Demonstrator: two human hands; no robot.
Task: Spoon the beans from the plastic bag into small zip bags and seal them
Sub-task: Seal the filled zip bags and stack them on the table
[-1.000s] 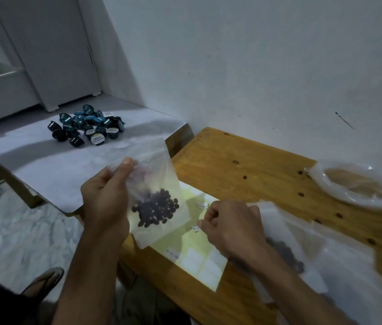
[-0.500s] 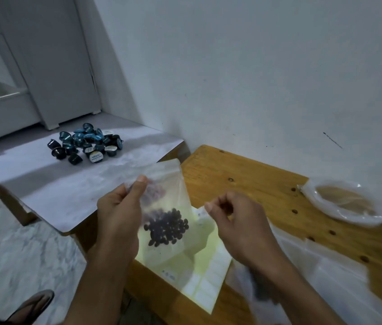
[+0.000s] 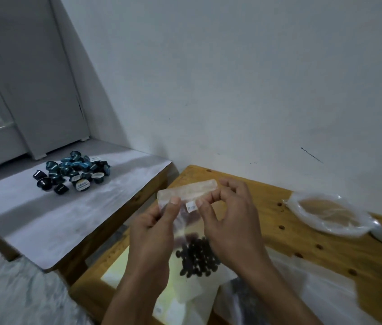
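Observation:
I hold a small clear zip bag (image 3: 186,192) upright above the wooden table (image 3: 302,233). Dark beans (image 3: 197,256) sit in its lower half. My left hand (image 3: 152,238) pinches the bag's upper left side. My right hand (image 3: 230,221) pinches the top strip on the right, and a small white sticker (image 3: 190,205) shows at its thumb tip. Whether the zip is closed cannot be made out. An open plastic bag (image 3: 330,214) with a brownish inside lies at the right on the table.
A sheet of yellow-white labels (image 3: 180,310) lies under my hands at the table's front. More clear bags (image 3: 302,292) lie at the lower right. A pile of dark and teal capsules (image 3: 73,170) sits on the lower grey table (image 3: 44,221) at the left. The wall is close behind.
My right hand rose from the label sheet and joined the left on the bag's top. The bag came up and toward the middle. The camera tilted upward.

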